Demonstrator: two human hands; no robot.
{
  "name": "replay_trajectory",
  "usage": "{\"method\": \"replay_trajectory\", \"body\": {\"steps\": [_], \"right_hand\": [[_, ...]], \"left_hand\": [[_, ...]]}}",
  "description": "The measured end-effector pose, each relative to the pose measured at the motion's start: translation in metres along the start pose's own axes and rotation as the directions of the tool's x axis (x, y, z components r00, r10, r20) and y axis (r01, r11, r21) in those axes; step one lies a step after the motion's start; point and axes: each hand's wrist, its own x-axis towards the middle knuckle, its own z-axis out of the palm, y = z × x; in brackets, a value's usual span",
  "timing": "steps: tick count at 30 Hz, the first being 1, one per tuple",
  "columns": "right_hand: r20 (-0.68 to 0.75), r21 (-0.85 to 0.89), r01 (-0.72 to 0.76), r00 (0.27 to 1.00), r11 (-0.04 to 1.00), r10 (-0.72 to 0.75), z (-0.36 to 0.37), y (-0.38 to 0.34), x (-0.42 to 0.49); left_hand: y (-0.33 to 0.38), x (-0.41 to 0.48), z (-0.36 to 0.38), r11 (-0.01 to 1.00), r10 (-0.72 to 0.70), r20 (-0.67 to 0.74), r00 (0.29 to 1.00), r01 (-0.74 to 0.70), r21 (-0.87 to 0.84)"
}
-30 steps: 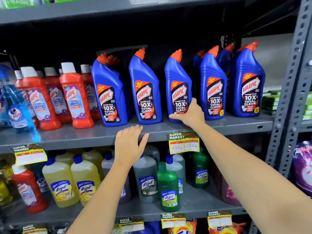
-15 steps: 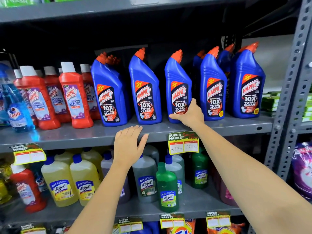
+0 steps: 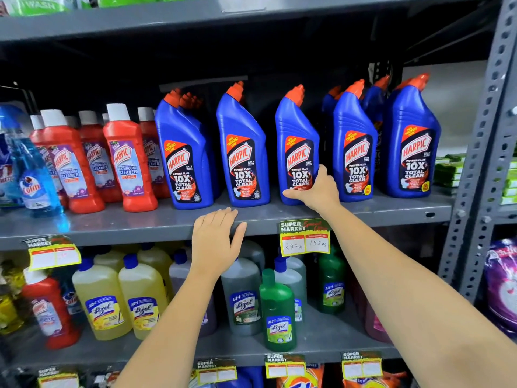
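Observation:
Several blue Harpic toilet-cleaner bottles with orange caps stand in a row on the grey middle shelf (image 3: 391, 211). My right hand (image 3: 316, 190) grips the base of the third blue Harpic bottle (image 3: 296, 141), thumb on its front left and fingers round its right side. The bottle stands upright on the shelf. My left hand (image 3: 215, 239) rests flat on the shelf's front edge with fingers straight, below the second blue Harpic bottle (image 3: 242, 152).
Red Harpic bathroom-cleaner bottles (image 3: 128, 161) and a blue Colin spray bottle (image 3: 33, 175) stand at the left. Lizol bottles (image 3: 142, 292) fill the lower shelf. A yellow price tag (image 3: 305, 242) hangs from the shelf edge. A grey upright post (image 3: 481, 152) bounds the right.
My right hand and the bottle it holds have barely shifted on the shelf. The left hand stays on the shelf edge. The view has drifted slightly.

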Motion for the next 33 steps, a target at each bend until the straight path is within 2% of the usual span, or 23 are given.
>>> {"method": "replay_trajectory", "body": {"steps": [5,11,13,15,17,19,21,24,27,32,33], "right_hand": [[0.009,0.015,-0.008,1.0,1.0,0.008,0.001,-0.001,-0.001],[0.084,0.011,-0.044,0.996,0.999,0.043,-0.018,-0.013,-0.01],[0.002,0.051,0.011,1.0,0.999,-0.011,-0.027,-0.016,-0.025],[-0.164,0.188,0.133,0.981,0.973,-0.102,-0.03,-0.015,-0.056],[-0.347,0.372,0.294,0.924,0.88,-0.162,-0.025,-0.006,-0.095],[-0.449,0.454,0.351,0.884,0.819,-0.13,-0.007,0.012,-0.131],[-0.424,0.493,0.265,0.905,0.829,-0.037,0.024,0.039,-0.161],[-0.233,0.558,-0.062,0.945,0.827,0.228,0.084,0.094,-0.193],[-0.065,0.364,-0.309,0.933,0.879,0.355,0.119,0.133,-0.212],[0.07,0.059,-0.328,0.943,0.943,0.324,0.144,0.154,-0.221],[0.078,0.009,-0.327,0.942,0.945,0.326,0.149,0.155,-0.221]], "left_hand": [[0.002,0.0,0.0,1.0,0.003,-0.02,1.0,-0.003,-0.002],[0.006,-0.009,0.003,0.999,0.029,-0.036,0.999,-0.028,0.035],[0.011,-0.019,0.005,0.997,0.058,0.001,0.998,-0.058,0.055],[0.018,-0.039,0.009,0.995,0.077,0.031,0.997,-0.079,0.057],[0.022,-0.065,0.019,0.995,0.091,0.068,0.994,-0.094,0.038],[0.024,-0.095,0.034,0.992,0.121,0.158,0.98,-0.126,0.024],[0.025,-0.13,0.05,0.991,0.125,0.294,0.948,-0.136,0.017],[0.024,-0.183,0.069,0.997,0.068,0.523,0.85,-0.083,0.004],[0.018,-0.223,0.082,0.998,0.062,0.675,0.735,-0.043,-0.045],[0.013,-0.25,0.102,0.999,0.045,0.828,0.558,0.0,-0.055],[0.013,-0.256,0.106,0.999,0.043,0.831,0.555,-0.013,-0.043]]}}
